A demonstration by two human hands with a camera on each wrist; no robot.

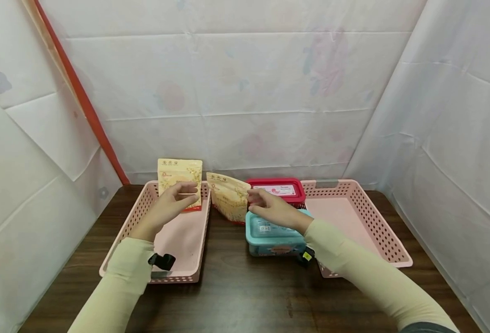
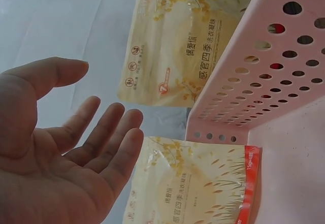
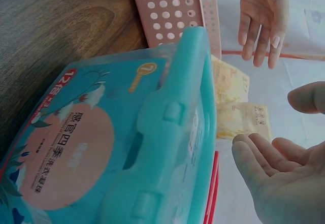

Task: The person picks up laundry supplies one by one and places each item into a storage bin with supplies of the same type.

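My left hand (image 1: pixel 170 206) hovers over the left pink basket (image 1: pixel 205 226), its fingers loosely spread and holding nothing. Behind it, a pale yellow laundry-bead pouch (image 1: pixel 180 169) stands at the basket's far end, partly covered by the hand. A second yellow pouch (image 1: pixel 228 196) leans on the table just outside the basket, in the gap between the baskets. My right hand (image 1: pixel 276 210) is beside this pouch and over a teal lidded box (image 1: pixel 276 238); its fingertips overlap the pouch's edge in the head view. The right wrist view shows the fingers (image 3: pixel 249 163) relaxed around bare air.
A red lidded box (image 1: pixel 299 192) sits behind the teal one. The right pink basket (image 1: pixel 378 222) stands to their right. White patterned cloth (image 1: pixel 245 92) hangs at the back and sides of the dark wooden table (image 1: pixel 236 296).
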